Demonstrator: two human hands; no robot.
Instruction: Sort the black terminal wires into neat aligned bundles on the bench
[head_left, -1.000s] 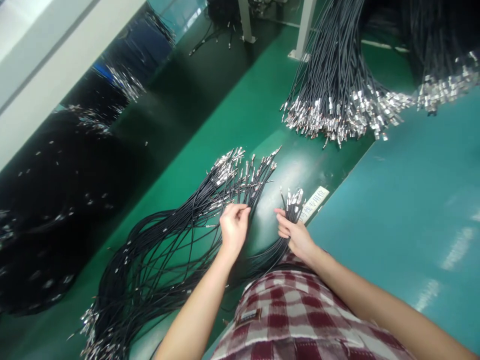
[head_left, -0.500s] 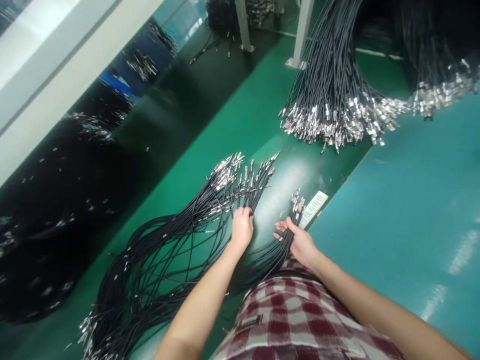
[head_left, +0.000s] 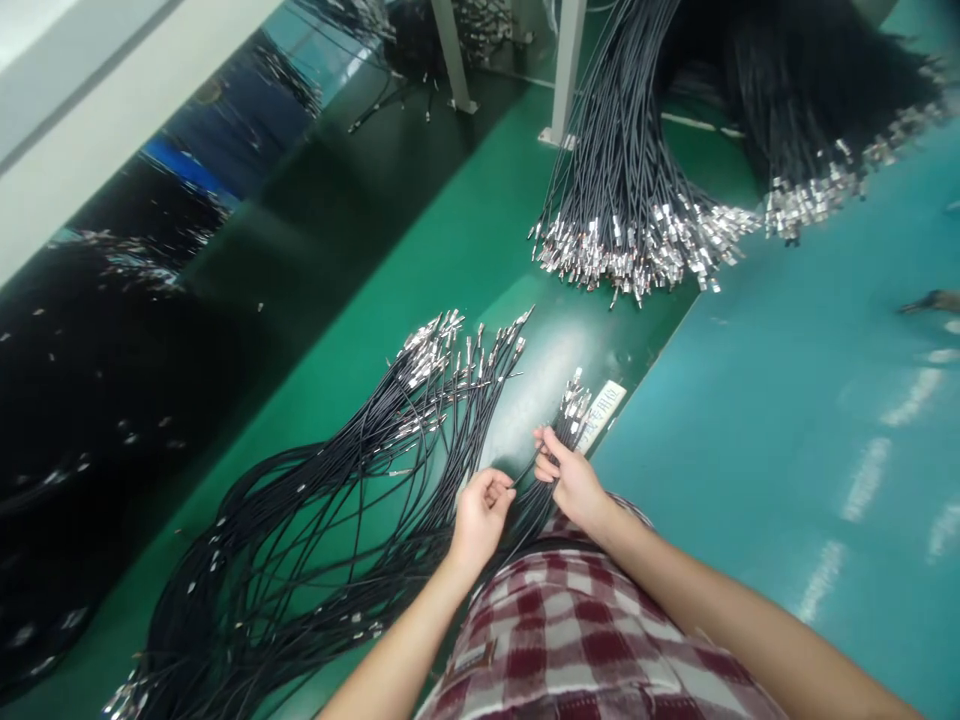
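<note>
My right hand is closed around a small bundle of black cables, whose silvery metal terminals point up past the fingers. One thin black cable stretches between both hands; my left hand pinches it, fingers curled. Just left of that hand, a loose heap of black cables lies in a curve over the green floor, with metal terminals fanned out at its upper end. The bundle's lower part passes behind my left hand and towards the plaid cloth at my body.
Thick hanging bunches of black cables with silvery ends are at the upper right. A white post stands behind them. A pale beam crosses the upper left over dark cable piles. A label lies on the floor beside the bundle.
My left hand has left the loose cables, moving down and nearer to my right hand, and now pinches one cable. My right hand's fingers have closed round the bundle. The view has shifted slightly.
</note>
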